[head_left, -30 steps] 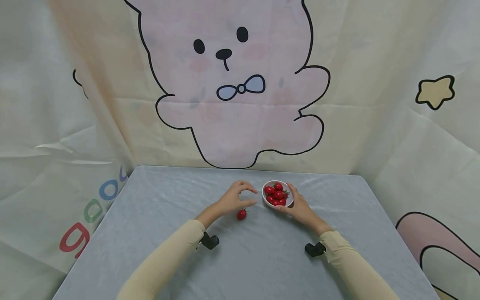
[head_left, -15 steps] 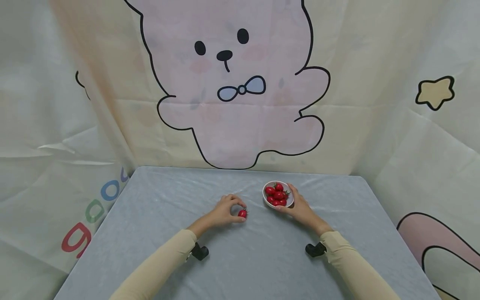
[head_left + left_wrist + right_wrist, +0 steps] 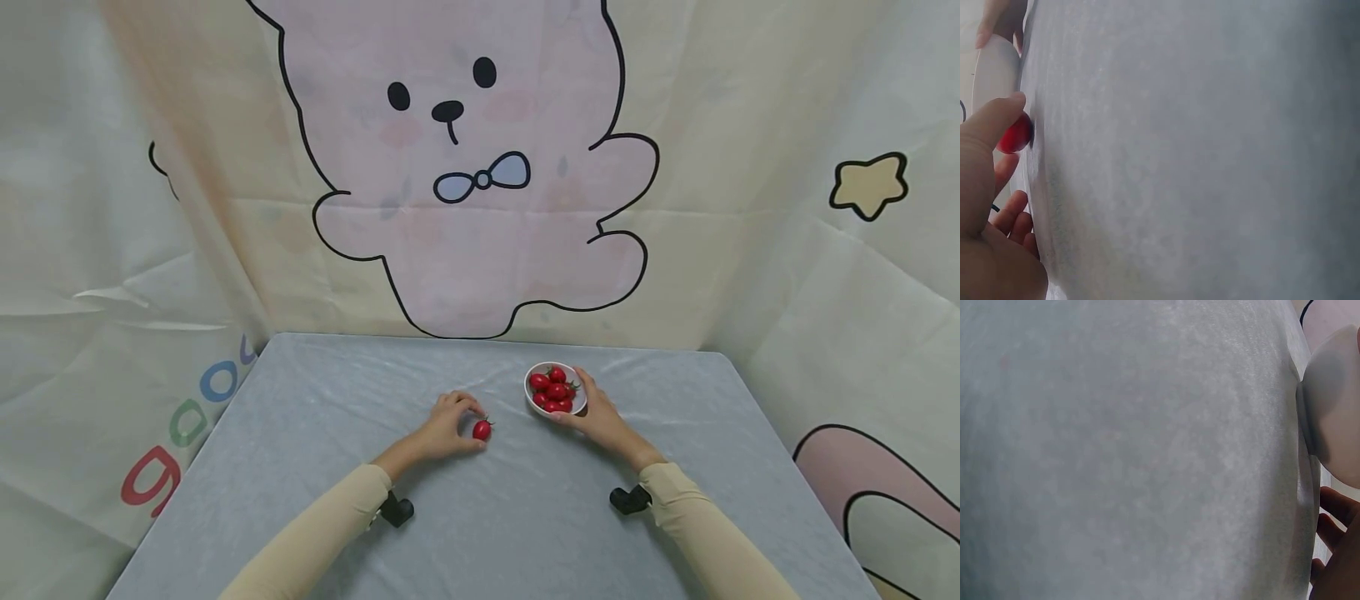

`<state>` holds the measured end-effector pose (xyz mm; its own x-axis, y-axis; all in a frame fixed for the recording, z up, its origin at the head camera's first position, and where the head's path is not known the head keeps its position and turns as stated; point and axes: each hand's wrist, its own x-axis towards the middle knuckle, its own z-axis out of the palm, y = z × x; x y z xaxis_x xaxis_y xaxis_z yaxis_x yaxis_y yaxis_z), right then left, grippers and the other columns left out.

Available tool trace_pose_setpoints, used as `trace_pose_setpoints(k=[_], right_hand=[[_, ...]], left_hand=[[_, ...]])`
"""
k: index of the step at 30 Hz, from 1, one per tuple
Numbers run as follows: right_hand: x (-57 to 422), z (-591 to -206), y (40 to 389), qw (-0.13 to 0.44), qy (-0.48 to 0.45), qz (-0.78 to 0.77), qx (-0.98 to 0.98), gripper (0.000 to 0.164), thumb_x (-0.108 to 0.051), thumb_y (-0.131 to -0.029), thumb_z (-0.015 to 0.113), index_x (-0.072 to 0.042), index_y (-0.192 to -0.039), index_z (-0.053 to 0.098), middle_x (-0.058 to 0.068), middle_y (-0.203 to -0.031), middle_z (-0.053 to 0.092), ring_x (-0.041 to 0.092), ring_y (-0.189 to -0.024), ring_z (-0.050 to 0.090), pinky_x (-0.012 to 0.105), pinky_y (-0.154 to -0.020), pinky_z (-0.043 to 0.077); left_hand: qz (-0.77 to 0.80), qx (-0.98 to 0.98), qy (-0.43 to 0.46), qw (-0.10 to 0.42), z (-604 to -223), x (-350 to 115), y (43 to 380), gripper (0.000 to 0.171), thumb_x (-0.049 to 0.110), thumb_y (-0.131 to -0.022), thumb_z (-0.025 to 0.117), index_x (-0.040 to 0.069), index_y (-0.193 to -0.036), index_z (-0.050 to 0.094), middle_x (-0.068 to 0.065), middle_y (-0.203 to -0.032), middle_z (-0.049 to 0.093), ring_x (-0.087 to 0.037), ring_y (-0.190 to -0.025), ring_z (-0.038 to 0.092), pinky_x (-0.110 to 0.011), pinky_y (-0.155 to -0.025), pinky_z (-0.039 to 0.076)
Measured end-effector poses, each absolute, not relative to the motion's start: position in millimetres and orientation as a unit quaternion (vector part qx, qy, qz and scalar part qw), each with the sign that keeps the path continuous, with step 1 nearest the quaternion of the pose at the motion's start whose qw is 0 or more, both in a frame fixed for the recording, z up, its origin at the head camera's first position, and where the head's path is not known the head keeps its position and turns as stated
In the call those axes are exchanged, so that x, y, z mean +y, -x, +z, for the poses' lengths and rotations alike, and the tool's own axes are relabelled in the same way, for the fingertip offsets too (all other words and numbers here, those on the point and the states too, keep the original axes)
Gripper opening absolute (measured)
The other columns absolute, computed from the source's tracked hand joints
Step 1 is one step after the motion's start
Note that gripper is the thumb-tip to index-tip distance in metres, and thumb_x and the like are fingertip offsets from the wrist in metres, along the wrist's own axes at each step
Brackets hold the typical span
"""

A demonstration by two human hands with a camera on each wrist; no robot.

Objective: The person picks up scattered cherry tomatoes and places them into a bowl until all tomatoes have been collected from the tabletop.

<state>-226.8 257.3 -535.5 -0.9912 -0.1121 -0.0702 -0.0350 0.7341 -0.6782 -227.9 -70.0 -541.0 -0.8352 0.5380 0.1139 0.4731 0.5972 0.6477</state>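
Note:
Thumb and forefinger of my left hand [image 3: 442,429] close in on both sides of a single red cherry tomato [image 3: 482,430] on the table, pinching it. The left wrist view shows the tomato [image 3: 1015,134] low at the cloth, the thumb over one side and a fingertip at the other. To its right stands a small white bowl [image 3: 528,402] with several cherry tomatoes [image 3: 556,391] in it. My right hand [image 3: 600,417] grips this bowl from its right side, thumb at the near rim and fingers round the far side. The bowl's outer wall [image 3: 1335,406] shows in the right wrist view.
A grey-blue cloth [image 3: 510,525] covers the table. Behind it hangs a curtain [image 3: 480,275] with a printed pink bear, and more printed fabric flanks both sides. Each wrist carries a black camera mount [image 3: 630,500].
My left hand has drawn back from beside the bowl, moving left and nearer, to the lone tomato, and its fingers have come round it. The right hand and bowl have stayed put.

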Motion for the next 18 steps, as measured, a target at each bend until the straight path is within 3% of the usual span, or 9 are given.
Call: trace_pose_setpoints(k=[6,18], right_hand=[[256.6,-535.6,227.1,0.054,0.04,-0.364,0.929,0.112,-0.061,-0.078,0.075,-0.02,-0.159,0.009,0.024,-0.157,0.031,0.045,-0.145,0.031,0.067,-0.111,0.031],[256.7,-534.7,226.8,0.056,0.036,-0.363,0.929,0.112,-0.061,-0.078,0.074,-0.02,-0.159,0.009,0.024,-0.156,0.032,0.046,-0.144,0.032,0.068,-0.11,0.032]], left_hand=[[0.358,0.892,-0.271,0.052,-541.3,-70.7,227.2,0.033,0.032,-0.077,0.084,0.021,-0.102,0.065,-0.009,-0.137,0.051,-0.034,-0.127,0.041,-0.054,-0.105,0.037],[0.356,0.893,-0.271,0.052,-543.0,-70.0,226.8,0.03,0.033,-0.079,0.083,0.022,-0.102,0.067,-0.009,-0.138,0.051,-0.032,-0.126,0.041,-0.053,-0.105,0.037]])
